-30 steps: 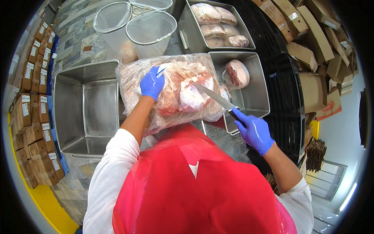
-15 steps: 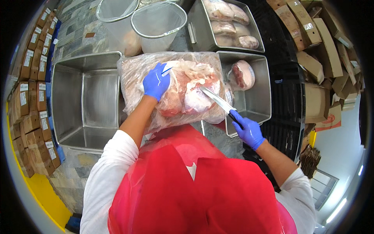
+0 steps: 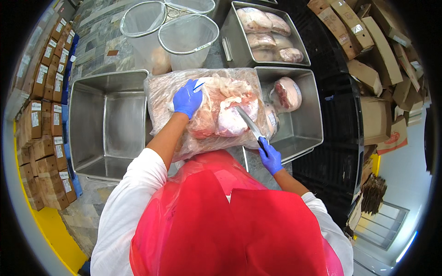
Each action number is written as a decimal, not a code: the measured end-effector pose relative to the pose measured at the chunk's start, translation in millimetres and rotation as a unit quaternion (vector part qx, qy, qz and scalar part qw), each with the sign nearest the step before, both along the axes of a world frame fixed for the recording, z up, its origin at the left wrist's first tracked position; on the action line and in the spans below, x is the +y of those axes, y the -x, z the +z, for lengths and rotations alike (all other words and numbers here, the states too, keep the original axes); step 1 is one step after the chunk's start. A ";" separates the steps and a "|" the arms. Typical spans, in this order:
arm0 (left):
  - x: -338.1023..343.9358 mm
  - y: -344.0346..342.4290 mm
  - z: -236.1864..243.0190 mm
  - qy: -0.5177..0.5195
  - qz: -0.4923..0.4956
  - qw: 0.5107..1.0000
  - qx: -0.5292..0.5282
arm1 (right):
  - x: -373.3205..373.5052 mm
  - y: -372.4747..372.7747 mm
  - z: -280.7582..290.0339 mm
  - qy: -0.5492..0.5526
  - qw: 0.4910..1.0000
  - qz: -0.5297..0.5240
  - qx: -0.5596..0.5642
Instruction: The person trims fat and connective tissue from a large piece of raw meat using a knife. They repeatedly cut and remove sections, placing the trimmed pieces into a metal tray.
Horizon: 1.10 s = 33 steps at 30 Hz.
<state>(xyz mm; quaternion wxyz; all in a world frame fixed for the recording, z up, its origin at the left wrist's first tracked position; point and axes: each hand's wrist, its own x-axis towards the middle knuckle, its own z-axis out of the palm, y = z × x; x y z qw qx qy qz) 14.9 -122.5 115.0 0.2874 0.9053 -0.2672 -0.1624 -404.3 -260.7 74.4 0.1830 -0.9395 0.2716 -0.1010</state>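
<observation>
A large raw piece of meat [image 3: 214, 110], pink with pale fat, lies on a surface covered with clear plastic sheeting [image 3: 161, 85]. My left hand [image 3: 188, 99], in a blue glove, grips the meat's left end; a thin dark blue strip shows by its fingers, too small to name. In my right hand [image 3: 271, 158], also gloved in blue, the black handle of a long knife [image 3: 250, 123] is held. Its blade slants up and left, with the tip touching or just over the right part of the meat.
An open metal tub [image 3: 122, 122] stands to the left. The right tub [image 3: 301, 133] holds wrapped meat pieces [image 3: 287, 94], and a farther tub [image 3: 276, 59] holds several more. Clear bins [image 3: 189, 43] stand at the back. Cardboard boxes are stacked left [image 3: 43, 152] and flattened cartons [image 3: 382, 50] heaped right.
My right hand has moved left and slightly down, closer to my body, and the knife now points more steeply upward. My left hand stays on the meat. The whole view has shifted slightly.
</observation>
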 end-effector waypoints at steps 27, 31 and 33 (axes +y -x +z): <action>4.4 5.0 -24.4 0.041 0.037 0.998 -0.031 | 15.2 -123.7 301.6 0.065 0.915 0.180 0.355; 4.6 4.7 -27.4 0.044 0.035 0.998 -0.041 | 8.2 -117.9 271.3 0.034 0.925 0.200 0.321; 9.7 5.4 -20.2 0.040 0.043 0.998 -0.027 | 4.7 -100.4 249.1 0.006 0.934 0.169 0.315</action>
